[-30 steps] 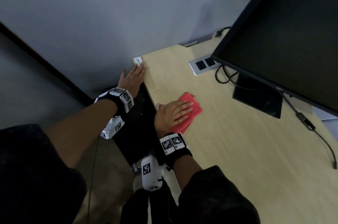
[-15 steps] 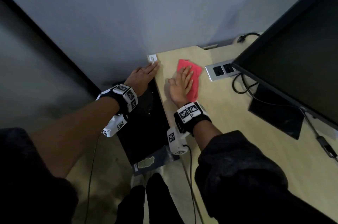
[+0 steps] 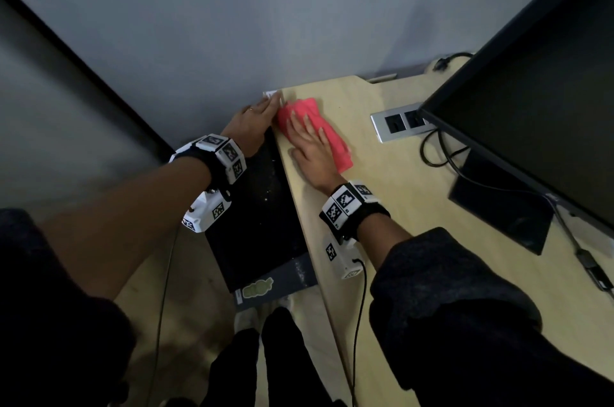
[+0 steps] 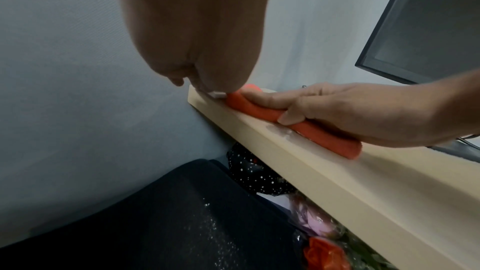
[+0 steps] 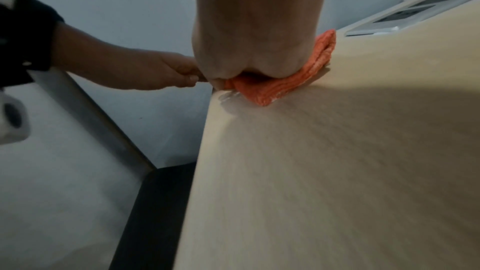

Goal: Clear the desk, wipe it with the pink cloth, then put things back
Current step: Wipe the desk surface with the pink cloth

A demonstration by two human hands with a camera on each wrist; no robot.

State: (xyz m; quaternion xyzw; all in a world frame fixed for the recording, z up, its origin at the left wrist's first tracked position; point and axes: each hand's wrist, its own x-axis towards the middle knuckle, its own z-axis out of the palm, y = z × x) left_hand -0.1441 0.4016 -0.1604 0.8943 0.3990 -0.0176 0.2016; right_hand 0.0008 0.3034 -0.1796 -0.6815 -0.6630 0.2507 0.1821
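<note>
The wiping stage is under way. The right hand (image 3: 314, 150) is lying flat on the folded pink cloth (image 3: 327, 131), its fingers (image 3: 307, 122) straight and pressing the cloth down onto the counter (image 3: 432, 240) at the far left corner, close to the wall; nothing is curled round the cloth, so the hand is pressing, not gripping. The left hand (image 3: 254, 122) is reaching to the same corner edge, its fingers extended and touching the counter edge beside a small white tag (image 3: 272, 95); they are holding nothing that can be made out. In the left wrist view the cloth (image 4: 293, 124) is sitting right at the counter edge (image 4: 324, 167), with a faint smear showing on the surface beside it. The clearing step is judged done for this part: the light wood around the cloth is carrying no loose items. What is sitting on the counter is fixed equipment: a monitor (image 3: 531, 101) on its dark base (image 3: 498, 207), a socket panel (image 3: 398, 121) and trailing cables (image 3: 438, 150). Below the counter a black case (image 3: 259, 224) is standing on the floor, and the left wrist view is showing wrapped flowers (image 4: 324, 249) under the counter; whether these came off the top cannot be told. Remaining, by this inspector's judgement: wiping the large near and right-hand area, then returning the removed things.
</note>
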